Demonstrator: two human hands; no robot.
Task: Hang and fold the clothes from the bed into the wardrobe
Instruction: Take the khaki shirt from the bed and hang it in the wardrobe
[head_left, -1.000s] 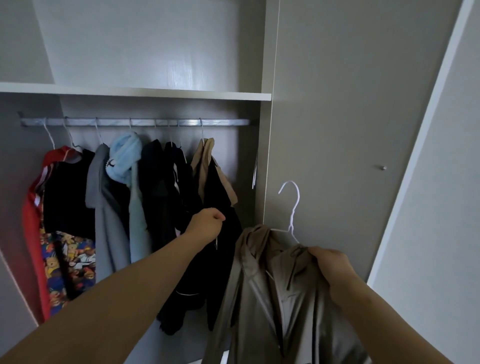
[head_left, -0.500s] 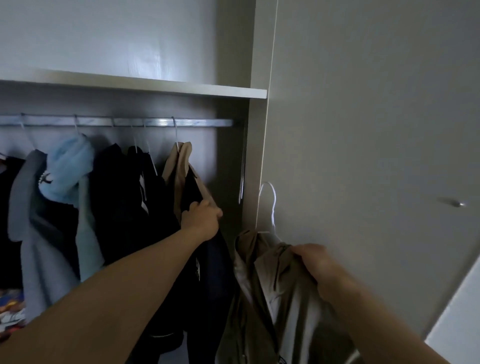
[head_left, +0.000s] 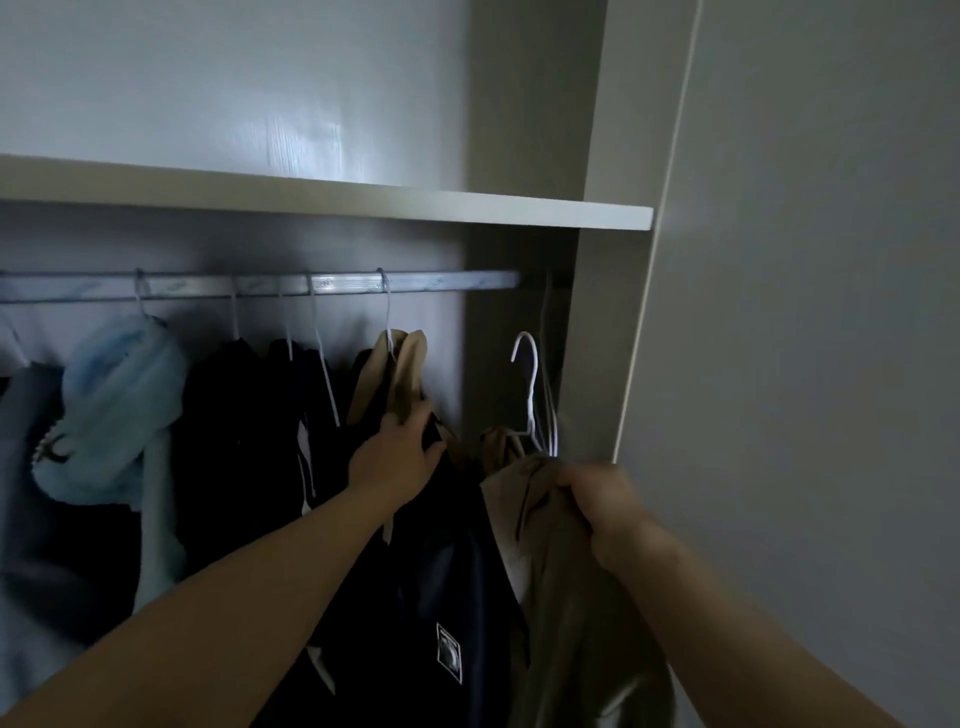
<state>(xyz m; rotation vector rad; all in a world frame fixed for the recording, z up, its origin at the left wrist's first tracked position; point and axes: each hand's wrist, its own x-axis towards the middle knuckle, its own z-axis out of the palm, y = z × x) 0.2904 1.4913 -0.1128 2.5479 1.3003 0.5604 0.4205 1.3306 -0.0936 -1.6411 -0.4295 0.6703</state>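
My right hand (head_left: 608, 499) grips the shoulder of a tan jacket (head_left: 566, 587) that hangs on a white wire hanger (head_left: 532, 395). Its hook rises free, below the right end of the metal rail (head_left: 337, 285) inside the wardrobe. My left hand (head_left: 397, 457) lies against the shoulder of a dark garment with a tan collar (head_left: 400, 374), the rightmost one hanging on the rail. Whether the left fingers curl around the cloth is hard to see.
Several hung clothes fill the rail to the left: dark tops (head_left: 249, 447), a light blue hooded piece (head_left: 119, 405) and a grey one. A white shelf (head_left: 363, 200) runs above the rail. The wardrobe's side panel and door (head_left: 779, 364) stand close on the right.
The view has come closer and tilted up. My right hand has lifted the tan jacket and hanger towards the gap at the rail's right end. My left hand stays on the rightmost hung garment.
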